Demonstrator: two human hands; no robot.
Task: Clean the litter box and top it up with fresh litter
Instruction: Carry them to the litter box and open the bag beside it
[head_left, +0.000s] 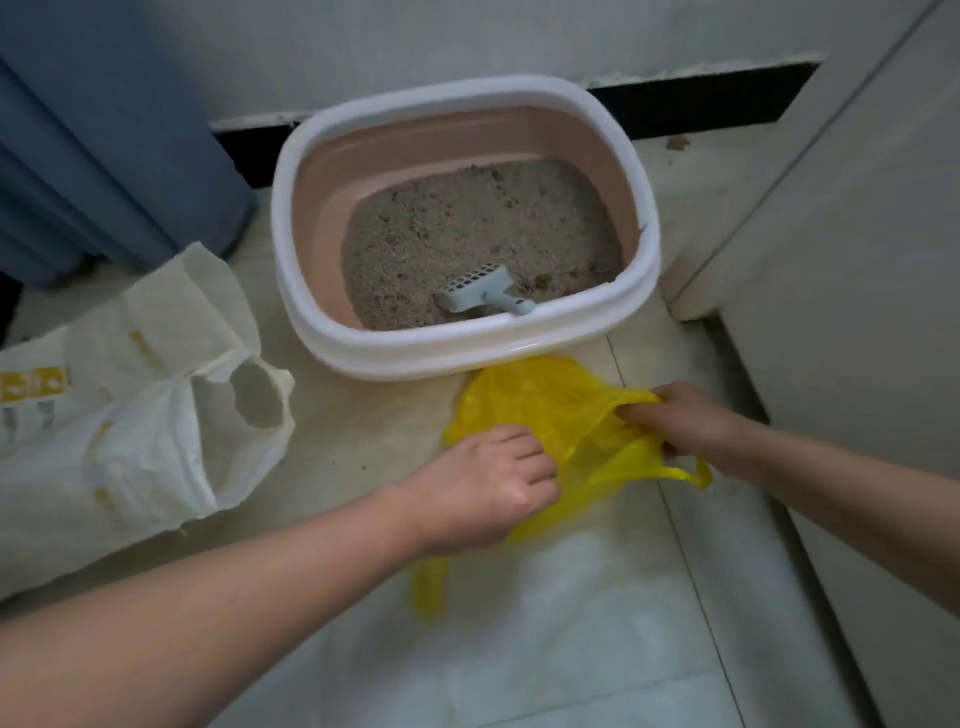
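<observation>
Two hands grip a yellow plastic bag (540, 397) on the floor (571, 649), just before the litter box (395, 358): the left hand (483, 483) curls its fingers round the bag's left edge, and the right hand (685, 421) pinches its right edge. A grey scoop (483, 291) lies inside the box at the front wall; an open litter sack (156, 415) lies leftward.

**Left arm:** bare forearm, enters from the lower left corner and runs up and to the right; wrist straight.

**Left hand** (485, 491): back uppermost, knuckles raised, fingers curled under and gripping the near left edge of a yellow bag (545, 405).

**Right arm:** bare forearm, enters from the right edge and runs up and to the left.

**Right hand** (685, 423): back uppermost, fingers curled, pinching the bag's right edge.

**Relation:** hands apart, left nearer the body, right farther forward, with the bag between them.
</observation>
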